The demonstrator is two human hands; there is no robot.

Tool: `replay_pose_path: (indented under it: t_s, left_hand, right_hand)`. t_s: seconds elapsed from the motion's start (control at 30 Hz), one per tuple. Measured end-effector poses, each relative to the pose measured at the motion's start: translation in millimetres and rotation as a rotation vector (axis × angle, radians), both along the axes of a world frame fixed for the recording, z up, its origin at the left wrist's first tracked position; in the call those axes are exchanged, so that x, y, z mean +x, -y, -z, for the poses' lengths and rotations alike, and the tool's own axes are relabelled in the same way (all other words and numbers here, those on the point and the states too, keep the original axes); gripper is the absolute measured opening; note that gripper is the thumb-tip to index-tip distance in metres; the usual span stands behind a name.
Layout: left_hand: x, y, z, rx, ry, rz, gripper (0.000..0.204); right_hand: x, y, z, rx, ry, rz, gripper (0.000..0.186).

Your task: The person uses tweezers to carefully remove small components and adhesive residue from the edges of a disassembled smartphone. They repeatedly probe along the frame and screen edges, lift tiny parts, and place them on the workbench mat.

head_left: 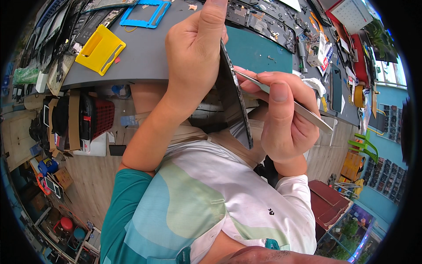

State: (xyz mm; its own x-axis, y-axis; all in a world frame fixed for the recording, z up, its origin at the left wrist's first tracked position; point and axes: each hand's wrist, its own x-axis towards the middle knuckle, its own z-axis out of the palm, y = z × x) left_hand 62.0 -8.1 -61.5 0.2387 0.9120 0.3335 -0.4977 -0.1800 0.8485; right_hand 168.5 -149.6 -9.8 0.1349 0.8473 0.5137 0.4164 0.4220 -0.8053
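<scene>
My left hand [193, 57], raised at the desk's front edge, grips a thin black flat device [235, 105], perhaps a phone or tablet part, tilted nearly edge-on with a rough, speckled rim. My right hand [288, 114], to its right, has thumb and fingers closed on silver metal tweezers [314, 119]. The tweezers' tip is at the upper part of the device's rim; whether it touches is hard to tell. Some of my left fingers are hidden behind the device.
The grey desk [145, 61] holds a green mat [259, 48], a yellow plastic stand [96, 50], a blue frame [145, 22], black device frames [263, 24] and assorted small parts. A red basket [101, 119] stands below left, a green chair [367, 145] at the right.
</scene>
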Motion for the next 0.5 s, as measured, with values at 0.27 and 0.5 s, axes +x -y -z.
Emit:
replay_pose_path:
  t_s: [0.27, 0.5]
  left_hand:
    - [0.2, 0.8, -0.7, -0.017, -0.004, -0.004, 0.055]
    - [0.4, 1.4, -5.9, -0.031, -0.030, -0.008, 0.056]
  right_hand:
    - [0.2, -0.3, 0.9, 0.006, 0.004, 0.002, 0.028]
    - [0.1, 1.2, -3.7, -0.011, 0.087, 0.042, 0.028]
